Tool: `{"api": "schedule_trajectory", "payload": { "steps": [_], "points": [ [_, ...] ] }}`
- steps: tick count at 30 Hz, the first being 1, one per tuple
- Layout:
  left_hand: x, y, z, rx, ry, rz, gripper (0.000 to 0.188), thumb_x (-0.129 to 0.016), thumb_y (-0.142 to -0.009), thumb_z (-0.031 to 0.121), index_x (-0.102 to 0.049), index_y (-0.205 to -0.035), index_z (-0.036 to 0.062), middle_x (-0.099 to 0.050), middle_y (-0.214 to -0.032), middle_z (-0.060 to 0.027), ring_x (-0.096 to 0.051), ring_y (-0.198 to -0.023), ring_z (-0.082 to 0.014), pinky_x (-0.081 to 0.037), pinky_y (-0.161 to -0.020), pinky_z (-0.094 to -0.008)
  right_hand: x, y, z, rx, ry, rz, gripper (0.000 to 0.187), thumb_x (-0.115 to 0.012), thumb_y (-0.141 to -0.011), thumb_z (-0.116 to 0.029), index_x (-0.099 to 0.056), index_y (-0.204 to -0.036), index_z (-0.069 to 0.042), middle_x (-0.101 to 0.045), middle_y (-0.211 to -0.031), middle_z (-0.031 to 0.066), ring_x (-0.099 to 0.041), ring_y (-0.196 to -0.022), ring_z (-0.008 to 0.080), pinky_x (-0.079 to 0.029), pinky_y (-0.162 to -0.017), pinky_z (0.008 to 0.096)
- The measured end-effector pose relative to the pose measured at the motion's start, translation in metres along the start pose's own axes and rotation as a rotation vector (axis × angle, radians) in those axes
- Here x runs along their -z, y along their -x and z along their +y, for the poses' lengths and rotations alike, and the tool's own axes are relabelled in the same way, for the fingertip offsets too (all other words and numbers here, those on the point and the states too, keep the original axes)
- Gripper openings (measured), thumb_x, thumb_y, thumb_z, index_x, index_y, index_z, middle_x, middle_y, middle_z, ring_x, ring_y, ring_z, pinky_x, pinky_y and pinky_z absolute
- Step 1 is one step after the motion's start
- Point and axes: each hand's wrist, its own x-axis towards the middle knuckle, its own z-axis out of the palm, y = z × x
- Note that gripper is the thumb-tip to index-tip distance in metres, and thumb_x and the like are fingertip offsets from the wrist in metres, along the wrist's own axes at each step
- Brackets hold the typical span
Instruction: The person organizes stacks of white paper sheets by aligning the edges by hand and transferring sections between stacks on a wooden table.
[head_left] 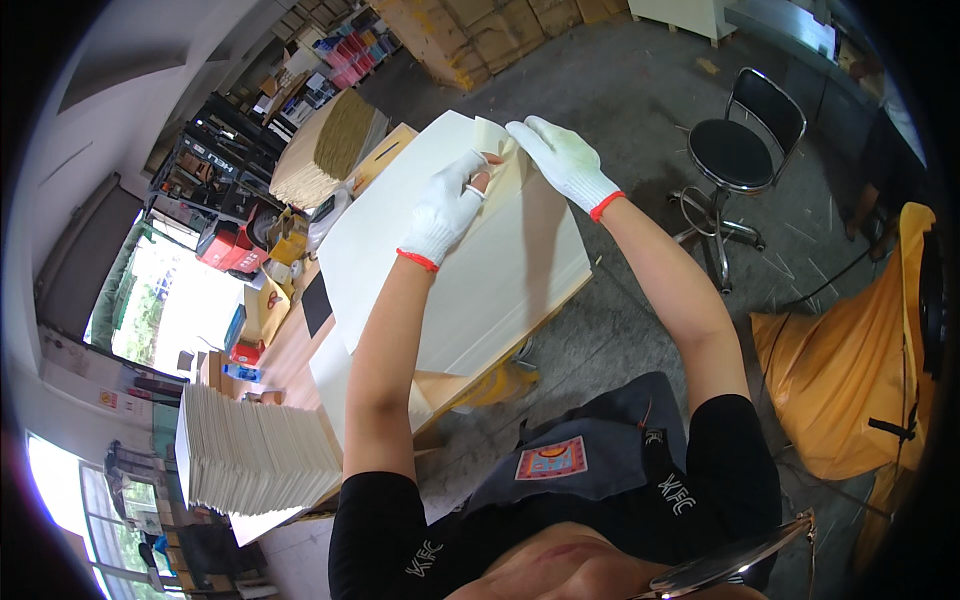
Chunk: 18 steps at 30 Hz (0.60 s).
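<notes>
Both hands wear white knit gloves with red cuffs. My left hand, its thumb and index fingertips bare, is closed on the edge of a narrow cream paper flap. My right hand reaches to the flap's far end, fingers stretched out and their tips touching it; their undersides are hidden. Beneath both hands lie large off-white sheets, spread over a table and reaching its right edge. The far part of the top sheet extends past my left hand.
A tall stack of cream sheets stands at the near left. Another stack is at the back, beside tools and boxes. On the right are a black swivel chair and a yellow-orange cloth-like cover. A person's leg shows at far right.
</notes>
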Motion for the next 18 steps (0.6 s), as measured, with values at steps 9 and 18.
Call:
{"api": "schedule_trajectory", "payload": {
  "steps": [9, 18],
  "points": [
    [0.000, 0.001, 0.004, 0.120, 0.088, -0.060, 0.040, -0.073, -0.089, 0.023, -0.064, -0.127, 0.0107, -0.068, -0.117, -0.0165, -0.064, -0.107, -0.0241, -0.049, -0.092, -0.0348, -0.008, 0.008, 0.001, 0.076, 0.006, 0.099, 0.051, -0.037, -0.104, -0.057, -0.060, -0.102, -0.011, -0.067, -0.095, 0.0184, -0.063, -0.091, 0.0417, -0.047, -0.078, 0.0479],
    [0.002, 0.000, 0.005, 0.133, 0.039, -0.060, 0.039, -0.071, -0.091, 0.024, -0.064, -0.127, 0.0121, -0.069, -0.112, -0.0171, -0.065, -0.096, -0.0230, -0.050, -0.087, -0.0347, -0.009, 0.006, 0.004, 0.089, 0.012, 0.106, 0.051, -0.037, -0.104, -0.056, -0.060, -0.102, -0.011, -0.067, -0.095, 0.0180, -0.063, -0.090, 0.0416, -0.048, -0.076, 0.0488]
  ]
}}
